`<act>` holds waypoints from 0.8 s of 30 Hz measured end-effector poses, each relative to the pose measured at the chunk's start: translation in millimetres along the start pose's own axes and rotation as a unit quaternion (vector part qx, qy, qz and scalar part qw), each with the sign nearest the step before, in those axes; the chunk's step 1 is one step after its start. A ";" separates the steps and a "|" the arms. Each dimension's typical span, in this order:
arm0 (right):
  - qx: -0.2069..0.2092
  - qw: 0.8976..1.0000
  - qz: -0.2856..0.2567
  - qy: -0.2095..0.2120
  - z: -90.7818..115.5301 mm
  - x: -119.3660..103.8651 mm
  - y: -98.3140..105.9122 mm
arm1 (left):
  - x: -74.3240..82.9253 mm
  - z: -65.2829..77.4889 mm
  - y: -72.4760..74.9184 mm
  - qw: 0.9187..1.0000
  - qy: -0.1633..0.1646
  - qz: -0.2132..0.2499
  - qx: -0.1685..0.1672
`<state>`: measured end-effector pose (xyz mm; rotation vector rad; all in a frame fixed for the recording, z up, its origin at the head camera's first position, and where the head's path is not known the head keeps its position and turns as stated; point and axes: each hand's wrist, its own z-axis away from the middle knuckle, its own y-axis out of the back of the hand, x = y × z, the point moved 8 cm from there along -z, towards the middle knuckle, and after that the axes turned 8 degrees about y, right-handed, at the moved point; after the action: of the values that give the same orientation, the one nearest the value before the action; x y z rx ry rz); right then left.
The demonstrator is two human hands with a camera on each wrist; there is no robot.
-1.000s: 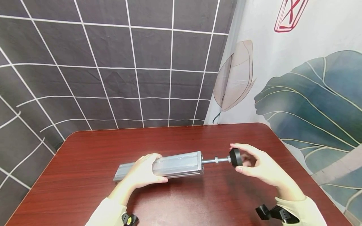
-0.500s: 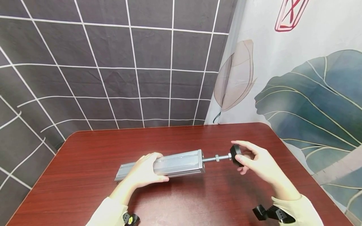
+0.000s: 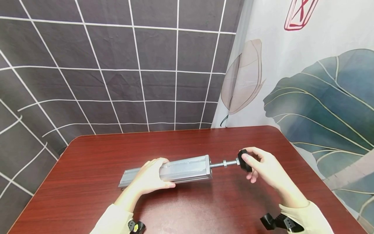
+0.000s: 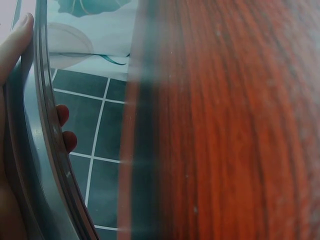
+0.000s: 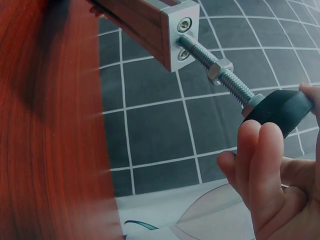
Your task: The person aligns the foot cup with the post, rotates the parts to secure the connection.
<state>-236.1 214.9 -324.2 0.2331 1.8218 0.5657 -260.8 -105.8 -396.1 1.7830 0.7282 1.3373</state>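
My left hand (image 3: 150,177) grips a long aluminium profile (image 3: 187,169) around its middle, thumb on the near side and fingertips (image 4: 69,141) showing beyond the far side. From the profile's right end plate (image 5: 183,35) a threaded rod (image 5: 200,51) sticks out, with a hex nut (image 5: 220,71) partway along it. On the rod's outer end sits a black levelling foot (image 3: 244,161). My right hand (image 3: 264,167) pinches this foot between thumb and fingers. Two socket screws are visible in the end plate in the right wrist view.
A reddish-brown wooden table (image 3: 187,208) lies below the held profile. Behind it hangs a grey cloth with a white grid (image 3: 157,84), and to the right a white curtain with leaf prints (image 3: 315,97). Black camera mounts sit on both wrists.
My right thumb has moved from below the levelling foot up onto its face, and the fingers have shifted around it. The foot has turned slightly. My left hand stays almost still on the profile.
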 end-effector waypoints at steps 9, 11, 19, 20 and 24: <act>-0.003 0.999 0.046 -0.004 0.5 -0.1 0.4 | -2.4 0.6 2.2 1.000 0.003 0.001 0.003; -0.003 0.998 0.055 -0.003 0.7 -0.4 0.9 | -2.4 0.8 2.6 1.000 0.002 0.000 0.002; -0.013 0.994 0.052 0.092 1.5 -8.6 6.6 | -3.3 -0.8 2.8 1.000 0.007 0.000 0.002; -0.020 0.992 0.042 0.119 2.4 -10.1 7.6 | -3.6 -1.1 2.6 1.000 0.009 0.000 0.001; -0.070 0.976 -0.016 0.205 8.7 -12.8 8.6 | -4.3 -2.1 1.7 1.000 0.012 0.010 -0.002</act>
<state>-224.9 219.1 -311.2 -0.0127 2.1667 0.7571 -264.1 -109.7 -396.6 1.7779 0.7219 1.3743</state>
